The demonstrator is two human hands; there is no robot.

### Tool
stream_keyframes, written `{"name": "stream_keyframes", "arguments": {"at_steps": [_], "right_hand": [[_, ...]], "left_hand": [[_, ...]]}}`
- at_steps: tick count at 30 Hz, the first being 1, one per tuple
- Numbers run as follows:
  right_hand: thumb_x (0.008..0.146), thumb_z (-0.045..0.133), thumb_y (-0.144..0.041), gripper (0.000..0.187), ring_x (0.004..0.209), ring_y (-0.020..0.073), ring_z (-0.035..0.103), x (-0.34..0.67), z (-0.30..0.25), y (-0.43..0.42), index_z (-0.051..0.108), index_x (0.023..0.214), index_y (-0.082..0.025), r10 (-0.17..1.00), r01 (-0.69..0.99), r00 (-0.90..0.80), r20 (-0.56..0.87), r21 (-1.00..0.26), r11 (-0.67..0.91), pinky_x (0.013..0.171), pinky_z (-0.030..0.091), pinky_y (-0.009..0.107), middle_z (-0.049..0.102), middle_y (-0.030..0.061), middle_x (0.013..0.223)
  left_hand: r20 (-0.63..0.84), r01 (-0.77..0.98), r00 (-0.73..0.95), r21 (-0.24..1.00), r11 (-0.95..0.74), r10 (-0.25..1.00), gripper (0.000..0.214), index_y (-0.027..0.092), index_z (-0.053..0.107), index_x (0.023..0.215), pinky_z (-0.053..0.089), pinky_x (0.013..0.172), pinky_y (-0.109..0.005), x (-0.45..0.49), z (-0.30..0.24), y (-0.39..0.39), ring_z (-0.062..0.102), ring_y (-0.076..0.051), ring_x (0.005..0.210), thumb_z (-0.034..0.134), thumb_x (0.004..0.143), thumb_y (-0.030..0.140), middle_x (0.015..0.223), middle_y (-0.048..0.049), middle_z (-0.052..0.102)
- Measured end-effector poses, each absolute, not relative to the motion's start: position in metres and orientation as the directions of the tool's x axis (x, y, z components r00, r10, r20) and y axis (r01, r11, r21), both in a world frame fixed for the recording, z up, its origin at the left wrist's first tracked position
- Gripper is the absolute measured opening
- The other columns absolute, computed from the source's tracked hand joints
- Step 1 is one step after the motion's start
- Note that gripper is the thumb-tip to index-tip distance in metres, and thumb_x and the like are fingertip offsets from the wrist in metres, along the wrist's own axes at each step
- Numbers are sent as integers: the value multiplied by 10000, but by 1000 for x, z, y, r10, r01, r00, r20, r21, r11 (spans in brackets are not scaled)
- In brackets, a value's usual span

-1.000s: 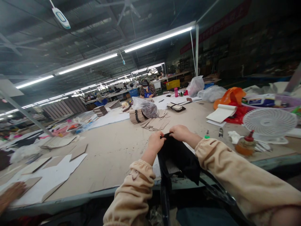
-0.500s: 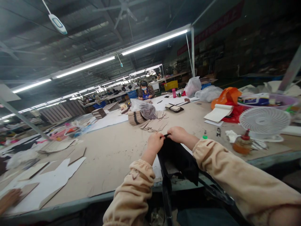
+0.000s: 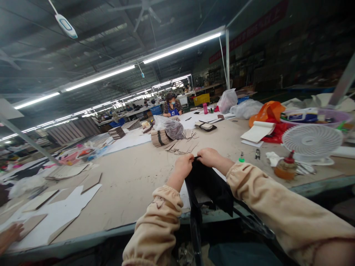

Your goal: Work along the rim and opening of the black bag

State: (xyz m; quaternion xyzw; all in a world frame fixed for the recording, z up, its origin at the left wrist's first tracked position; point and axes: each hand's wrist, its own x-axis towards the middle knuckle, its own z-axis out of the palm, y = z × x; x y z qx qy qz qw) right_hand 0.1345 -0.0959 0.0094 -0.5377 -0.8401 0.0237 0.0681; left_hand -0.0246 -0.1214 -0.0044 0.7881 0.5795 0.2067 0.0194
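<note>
A black fabric piece (image 3: 212, 183), perhaps a bag with long straps, hangs from both hands over the table's front edge. My left hand (image 3: 183, 165) pinches its top edge with fingers closed. Close beside it, my right hand (image 3: 208, 157) grips the same edge, the two hands nearly touching. Below, a dark strap (image 3: 195, 229) drops past the table edge. White paper (image 3: 185, 195) shows partly behind the fabric. Just beyond my hands lie scattered flat brown pieces (image 3: 181, 146) and a banded stack of brown pieces (image 3: 160, 139).
Right of my arm are a green-capped bottle (image 3: 241, 159), a red-topped amber glue bottle (image 3: 285, 168), a white fan (image 3: 312, 142) and a notepad (image 3: 259, 132). At far left, another person's hand (image 3: 11, 236) touches a board on white paper. A masked co-worker (image 3: 172, 107) sits across the table.
My hands keep their grip on the black fabric and have barely moved. The co-worker across the table has raised their head. The hand at far left has shifted slightly.
</note>
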Motion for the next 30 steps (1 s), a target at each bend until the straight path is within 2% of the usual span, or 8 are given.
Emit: {"name": "stream_keyframes", "arguments": {"at_steps": [16, 21, 24, 30], "right_hand": [[893, 517, -387, 261, 887, 190, 565, 135, 11, -98, 644, 904, -159, 913, 905, -398, 94, -125, 407, 784, 443, 343, 626, 69, 922], [889, 524, -389, 249, 878, 188, 567, 135, 10, -98, 644, 902, -172, 912, 904, -398, 97, -129, 408, 773, 447, 340, 626, 56, 914], [884, 530, -388, 248, 868, 185, 568, 135, 10, -97, 646, 890, -169, 910, 901, -399, 109, -135, 411, 767, 444, 330, 627, 60, 902], [857, 538, -360, 207, 860, 189, 571, 140, 5, -91, 671, 875, -203, 897, 885, -418, 146, -159, 439, 721, 418, 282, 644, 43, 891]], "left_hand": [[301, 889, 165, 367, -274, 939, 102, 218, 625, 886, 420, 764, -232, -25, -11, -115, 582, -135, 821, 538, 834, 205, 854, 2, 655], [321, 890, 129, 381, -252, 938, 158, 197, 578, 981, 428, 763, -237, -26, -12, -115, 583, -140, 834, 565, 826, 220, 867, -4, 655], [321, 892, 135, 374, -256, 937, 183, 193, 587, 1010, 427, 782, -236, -26, -12, -114, 586, -142, 873, 553, 832, 216, 910, -13, 660], [300, 904, 189, 319, -285, 935, 157, 234, 673, 906, 423, 775, -237, -26, -11, -113, 587, -151, 865, 530, 847, 263, 918, -14, 668]]}}
